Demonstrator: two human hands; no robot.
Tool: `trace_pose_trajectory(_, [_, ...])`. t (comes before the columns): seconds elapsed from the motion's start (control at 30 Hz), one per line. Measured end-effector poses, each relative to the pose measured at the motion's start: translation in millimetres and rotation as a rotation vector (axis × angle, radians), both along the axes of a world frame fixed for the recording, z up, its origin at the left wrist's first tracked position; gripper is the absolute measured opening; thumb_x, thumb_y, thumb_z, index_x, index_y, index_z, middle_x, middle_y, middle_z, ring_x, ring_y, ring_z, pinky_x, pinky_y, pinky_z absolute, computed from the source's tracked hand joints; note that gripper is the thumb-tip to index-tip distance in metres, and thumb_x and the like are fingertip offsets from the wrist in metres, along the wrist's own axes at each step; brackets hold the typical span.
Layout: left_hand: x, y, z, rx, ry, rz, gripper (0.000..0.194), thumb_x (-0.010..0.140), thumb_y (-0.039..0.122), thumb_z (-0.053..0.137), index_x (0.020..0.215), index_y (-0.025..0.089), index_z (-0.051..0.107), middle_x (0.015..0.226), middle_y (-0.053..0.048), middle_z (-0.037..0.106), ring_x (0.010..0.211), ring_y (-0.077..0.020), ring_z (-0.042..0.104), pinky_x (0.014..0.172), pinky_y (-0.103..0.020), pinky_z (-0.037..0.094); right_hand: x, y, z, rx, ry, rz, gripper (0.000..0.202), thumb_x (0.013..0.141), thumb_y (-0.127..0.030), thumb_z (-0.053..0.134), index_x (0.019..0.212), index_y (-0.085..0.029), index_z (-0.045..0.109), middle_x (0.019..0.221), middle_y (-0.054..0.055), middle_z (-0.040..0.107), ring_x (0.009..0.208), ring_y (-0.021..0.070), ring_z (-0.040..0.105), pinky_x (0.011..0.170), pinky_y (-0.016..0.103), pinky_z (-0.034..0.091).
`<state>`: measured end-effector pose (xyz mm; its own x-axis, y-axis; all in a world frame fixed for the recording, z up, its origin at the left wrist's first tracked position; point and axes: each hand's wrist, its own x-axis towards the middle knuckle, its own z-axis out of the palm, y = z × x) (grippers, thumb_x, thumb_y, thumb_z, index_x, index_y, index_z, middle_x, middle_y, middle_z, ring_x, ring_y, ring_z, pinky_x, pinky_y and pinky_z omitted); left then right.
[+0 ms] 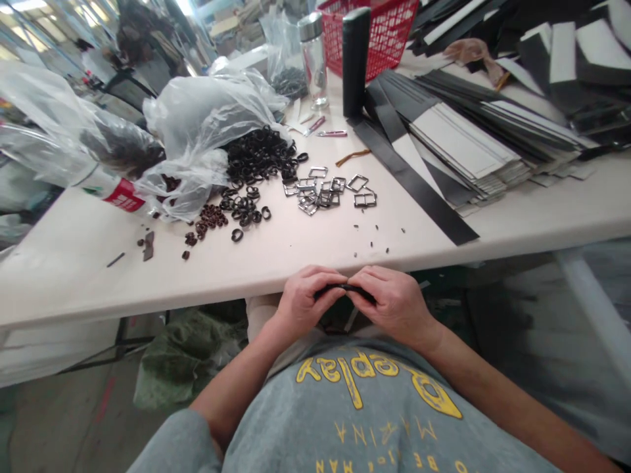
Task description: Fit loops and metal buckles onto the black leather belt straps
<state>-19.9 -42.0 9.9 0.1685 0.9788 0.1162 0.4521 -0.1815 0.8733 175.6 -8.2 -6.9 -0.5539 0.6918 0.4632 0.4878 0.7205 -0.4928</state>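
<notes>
Close to my body, at the table's front edge, my left hand (pixel 311 294) and my right hand (pixel 385 301) pinch a narrow black strap (pixel 344 286) between thumbs and fingers. The fingertips almost meet, and most of the strap is hidden by the hands. On the table beyond them lie several tiny metal pieces (pixel 371 244). Farther back is a loose pile of silver buckles (pixel 323 192). To its left are a heap of black loops (pixel 259 154) and a smaller group of brown loops (pixel 211 220).
Clear plastic bags (pixel 197 108) stand at the left beside a red-labelled bottle (pixel 121 194). A glass bottle (pixel 315 72), a black cylinder (pixel 355 62) and a red basket (pixel 394 33) are at the back. Stacked black-and-white strips (pixel 463 141) cover the right; one black strip (pixel 419 187) reaches towards the front edge.
</notes>
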Motion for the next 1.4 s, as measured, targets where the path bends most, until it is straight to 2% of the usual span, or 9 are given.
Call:
trace_pose_trajectory(0.2, [7.3, 3.0, -5.5, 0.016, -0.112, 0.002, 0.017, 0.089, 0.032, 0.064, 0.093, 0.027, 0.08, 0.091, -0.009, 0.077, 0.086, -0.0229, 0.07, 0.085, -0.037, 0.054, 0.4, 1.1, -6.0, -0.014, 0.048, 0.028, 0.016, 0.093, -0.02, 0.053, 0.081, -0.021, 0.064, 0.072, 0.002, 0.067, 0.066, 0.0162, 0.063, 0.062, 0.027, 0.047])
trace_pose_trajectory(0.33, [5.7, 3.7, -1.2, 0.078, -0.235, 0.115, 0.018, 0.091, 0.032, 0.063, 0.089, 0.027, 0.08, 0.089, -0.008, 0.077, 0.091, -0.0224, 0.07, 0.089, -0.036, 0.054, 10.4, 9.5, -9.2, -0.018, 0.039, 0.023, 0.016, 0.093, -0.027, 0.053, 0.086, -0.023, 0.066, 0.076, 0.002, 0.071, 0.068, 0.0178, 0.067, 0.063, 0.029, 0.05])
trace_pose_trajectory(0.43, [-4.1, 1.9, 7.4, 0.092, -0.214, -0.025, 0.015, 0.088, 0.031, 0.068, 0.096, 0.026, 0.079, 0.1, -0.009, 0.077, 0.097, -0.0219, 0.069, 0.091, -0.034, 0.053, 29.1, 20.6, -9.2, 0.015, 0.022, -0.114, 0.016, 0.093, -0.033, 0.053, 0.087, -0.025, 0.066, 0.078, 0.001, 0.072, 0.069, 0.02, 0.069, 0.063, 0.031, 0.049])
trace_pose_trajectory(0.53, [-24.8, 9.8, 14.2, 0.054, -0.119, -0.148, 0.03, 0.08, 0.034, 0.077, 0.108, 0.023, 0.076, 0.1, -0.009, 0.076, 0.091, -0.0218, 0.07, 0.084, -0.031, 0.054, 48.2, 29.9, -7.5, 0.062, 0.002, -0.256, 0.019, 0.094, -0.039, 0.052, 0.09, -0.026, 0.064, 0.077, 0.001, 0.071, 0.066, 0.0215, 0.068, 0.062, 0.033, 0.047])
trace_pose_trajectory(0.73, [-101.2, 80.6, 14.9, 0.29, 0.34, 0.248, 0.019, 0.086, 0.016, 0.061, 0.092, 0.025, 0.076, 0.11, -0.01, 0.072, 0.107, -0.0263, 0.063, 0.102, -0.042, 0.043, 54.7, 29.5, -6.7, 0.105, -0.004, -0.299, 0.021, 0.094, -0.041, 0.051, 0.09, -0.025, 0.064, 0.077, 0.001, 0.071, 0.065, 0.0213, 0.068, 0.062, 0.034, 0.047])
trace_pose_trajectory(0.93, [-143.9, 135.9, 5.2, 0.234, 0.593, 0.131, 0.026, 0.072, -0.001, 0.057, 0.075, 0.019, 0.073, 0.098, -0.012, 0.073, 0.106, -0.028, 0.061, 0.102, -0.044, 0.043, 47.3, 29.4, -10.1, 0.084, 0.058, -0.255, 0.02, 0.093, -0.04, 0.053, 0.088, -0.027, 0.066, 0.078, 0.0, 0.073, 0.065, 0.0203, 0.071, 0.06, 0.03, 0.053])
trace_pose_trajectory(1.2, [-143.5, 155.1, 5.3, 0.258, 0.452, 0.127, 0.018, 0.063, 0.002, 0.067, 0.062, 0.019, 0.067, 0.084, -0.008, 0.073, 0.091, -0.0236, 0.064, 0.095, -0.04, 0.047, 39.8, 39.0, -8.2, 0.127, 0.107, -0.224, 0.02, 0.093, -0.042, 0.053, 0.088, -0.028, 0.066, 0.077, -0.002, 0.073, 0.063, 0.0186, 0.072, 0.056, 0.028, 0.054])
trace_pose_trajectory(1.3, [-126.6, 147.4, 5.6, 0.202, 0.321, 0.166, 0.003, 0.074, 0.018, 0.068, 0.071, 0.019, 0.068, 0.079, -0.007, 0.071, 0.079, -0.0195, 0.063, 0.08, -0.035, 0.05, 34.2, 38.2, -1.4, 0.124, 0.122, -0.25, 0.016, 0.093, -0.038, 0.054, 0.089, -0.027, 0.066, 0.078, -0.001, 0.072, 0.065, 0.0191, 0.071, 0.06, 0.029, 0.053])
trace_pose_trajectory(1.4, [-92.5, 126.7, 6.7, 0.042, -0.013, 0.174, 0.02, 0.083, 0.036, 0.063, 0.08, 0.017, 0.067, 0.079, -0.005, 0.07, 0.07, -0.0145, 0.063, 0.069, -0.027, 0.051, 25.9, 35.8, 10.9, 0.151, 0.116, -0.309, 0.014, 0.093, -0.033, 0.056, 0.088, -0.024, 0.065, 0.076, 0.001, 0.07, 0.067, 0.02, 0.069, 0.062, 0.031, 0.049])
